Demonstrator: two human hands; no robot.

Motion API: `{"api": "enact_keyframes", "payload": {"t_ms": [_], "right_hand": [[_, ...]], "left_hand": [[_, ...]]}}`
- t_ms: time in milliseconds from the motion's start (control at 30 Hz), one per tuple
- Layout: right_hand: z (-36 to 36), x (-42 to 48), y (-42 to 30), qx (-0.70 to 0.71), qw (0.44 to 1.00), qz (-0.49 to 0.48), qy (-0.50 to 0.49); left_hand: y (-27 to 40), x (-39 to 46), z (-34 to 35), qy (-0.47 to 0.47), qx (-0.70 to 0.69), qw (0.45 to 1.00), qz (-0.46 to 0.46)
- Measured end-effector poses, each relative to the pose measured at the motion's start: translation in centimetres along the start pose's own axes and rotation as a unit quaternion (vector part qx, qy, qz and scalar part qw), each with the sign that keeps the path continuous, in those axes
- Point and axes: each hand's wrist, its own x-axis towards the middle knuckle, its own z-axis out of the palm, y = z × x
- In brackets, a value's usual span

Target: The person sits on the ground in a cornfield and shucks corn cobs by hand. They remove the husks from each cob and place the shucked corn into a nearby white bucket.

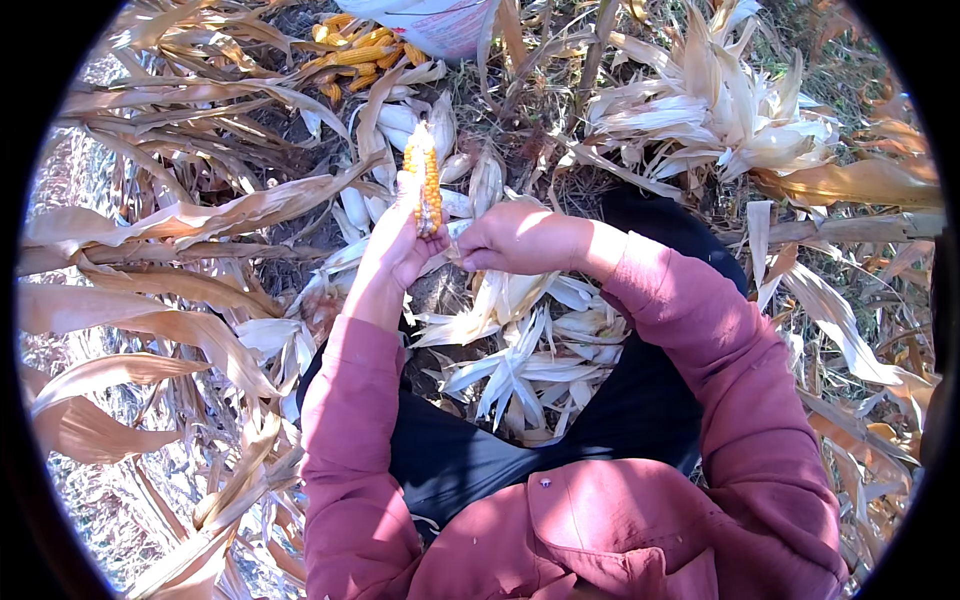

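Observation:
My left hand [405, 238] holds an upright ear of corn [426, 184], its husk off. Orange-yellow kernels cover much of the ear; whitish patches show at its tip and along its lower side. Close to the ear's lower end is my right hand [517, 238], back of the hand up and fingers curled in. A pale scrap shows by its fingertips, but whether they grip it is hidden. Beneath the hands, several ears in pale husks [486, 180] lie on the soil. Loose stripped husks [517, 375] are heaped between my legs.
Several bare yellow ears [360, 56] are piled at the top, beside a white printed sack or bucket [442, 26]. Dry corn stalks [180, 253] and leaves stretch across the left. A large bunch of husks [720, 112] sits upper right. Another stalk [847, 229] lies at right.

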Motion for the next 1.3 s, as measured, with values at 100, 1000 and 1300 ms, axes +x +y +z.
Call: {"api": "enact_keyframes", "payload": {"t_ms": [100,1000,1300], "right_hand": [[1.6,-0.3,0.9,-0.058,0.981,0.025,-0.182],[-2.4,-0.3,2.8,-0.074,0.977,0.101,0.173],[-0.1,-1.0,2.3,-0.289,0.929,0.183,-0.139]], "left_hand": [[0.1,0.4,-0.4,0.02,-0.018,0.999,0.025],[-1.1,-1.3,2.0,-0.081,0.295,0.952,0.008],[-1.9,-2.7,0.5,-0.086,0.696,0.703,0.116]]}}
